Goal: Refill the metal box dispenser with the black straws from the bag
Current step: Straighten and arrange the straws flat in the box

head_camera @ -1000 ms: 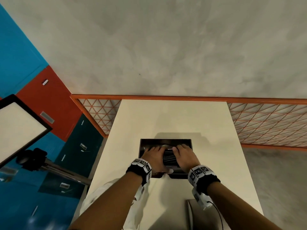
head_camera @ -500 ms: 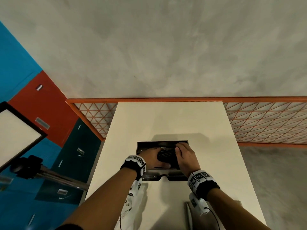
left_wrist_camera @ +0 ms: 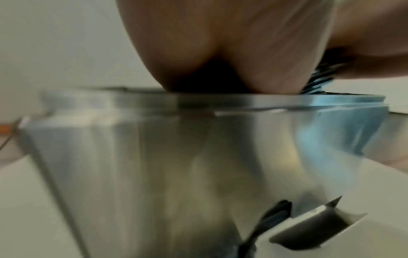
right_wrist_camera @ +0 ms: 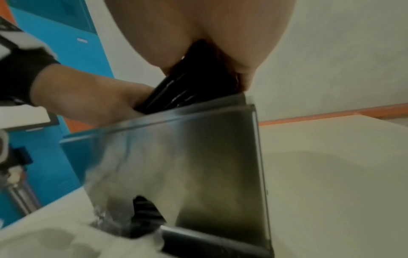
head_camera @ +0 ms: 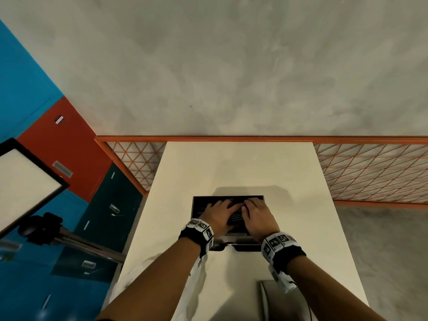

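Observation:
The open metal box stands on the white table; its steel wall fills the left wrist view and the right wrist view. My left hand and right hand are side by side in its top. Between them they hold a bundle of black straws, which sits slightly above the rim. More straws show in the slot at the box's foot. The white plastic bag lies under my left forearm.
A grey metal piece, perhaps the lid, lies at the table's near right. A light panel on a tripod stands off the left side. An orange mesh fence runs behind the table.
Half a second ago both hands bunched the straws tightly over the box. Now the hands have moved apart and lower into the box top, with the straws spread between them.

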